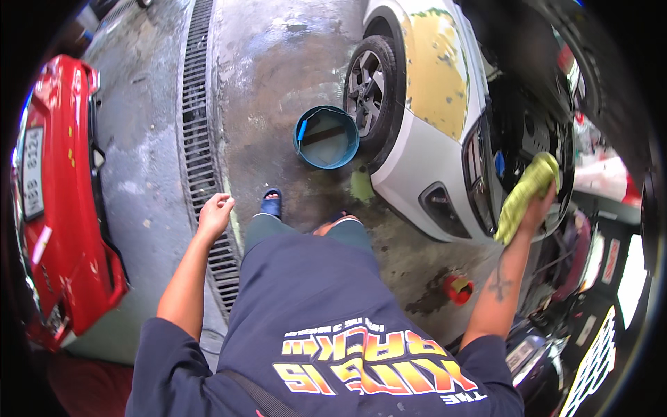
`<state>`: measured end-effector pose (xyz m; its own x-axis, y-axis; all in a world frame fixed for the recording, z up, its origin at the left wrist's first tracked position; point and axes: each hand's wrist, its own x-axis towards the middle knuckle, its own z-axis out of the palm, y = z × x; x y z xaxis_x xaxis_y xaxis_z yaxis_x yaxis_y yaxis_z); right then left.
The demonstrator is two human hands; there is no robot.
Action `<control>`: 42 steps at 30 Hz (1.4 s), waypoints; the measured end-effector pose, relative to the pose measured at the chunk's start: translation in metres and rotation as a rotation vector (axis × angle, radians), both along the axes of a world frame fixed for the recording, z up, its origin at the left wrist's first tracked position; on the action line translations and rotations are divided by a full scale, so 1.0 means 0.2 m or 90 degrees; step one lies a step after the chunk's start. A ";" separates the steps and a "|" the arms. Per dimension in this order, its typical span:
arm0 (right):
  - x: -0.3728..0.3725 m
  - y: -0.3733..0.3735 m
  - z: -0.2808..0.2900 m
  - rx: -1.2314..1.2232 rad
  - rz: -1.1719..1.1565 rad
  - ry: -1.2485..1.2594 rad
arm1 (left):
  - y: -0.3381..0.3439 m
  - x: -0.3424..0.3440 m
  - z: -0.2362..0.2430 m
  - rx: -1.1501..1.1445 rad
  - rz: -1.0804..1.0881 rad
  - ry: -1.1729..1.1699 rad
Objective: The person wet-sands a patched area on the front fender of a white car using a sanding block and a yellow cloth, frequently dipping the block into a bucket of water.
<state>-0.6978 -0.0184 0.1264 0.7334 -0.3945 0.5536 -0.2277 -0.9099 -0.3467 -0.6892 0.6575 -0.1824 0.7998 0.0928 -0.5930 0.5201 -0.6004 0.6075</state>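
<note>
A yellow-green cloth (522,198) hangs from my right hand (540,205), which grips it over the front of a silver-white car (424,163). The cloth partly hides the fingers. Beneath it lie the car's dark headlight (476,167) and open engine bay (531,128). A yellowish patch with rough, chipped edges (434,76) covers part of the fender above the front wheel (368,87). Out to the left, my left hand (215,217) hangs above the floor drain, its fingers loosely curled in with nothing seen in them.
A blue bucket (326,164) of cloudy water stands beside the wheel. A slotted drain (196,90) runs along the wet floor. On the left is a red car bumper (73,208); a small red container (458,288) sits on the floor at the right.
</note>
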 end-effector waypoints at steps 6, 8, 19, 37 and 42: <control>0.78 0.21 -0.61 -0.515 0.122 0.425 | -0.18 -0.55 -0.20 -0.090 0.157 -0.002; 0.93 0.32 -0.74 -0.653 0.152 0.539 | -0.25 -0.83 -0.30 -0.155 0.288 -0.005; 1.40 0.58 -1.26 -0.738 0.422 0.837 | -0.92 -1.87 -0.22 -0.107 0.475 0.298; 0.07 0.28 -2.39 -0.676 0.706 1.271 | -0.89 -2.53 -0.43 -0.174 0.669 0.432; 0.04 0.04 -1.61 -0.654 0.706 1.163 | -0.93 -2.49 -0.46 -0.227 0.735 0.389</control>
<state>-0.6901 -0.0100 -0.1949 0.1686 0.2087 -0.9633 0.8427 -0.5375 0.0310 -1.1874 0.4724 -0.2748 -0.0272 0.2939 -0.9554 0.8570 0.4989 0.1291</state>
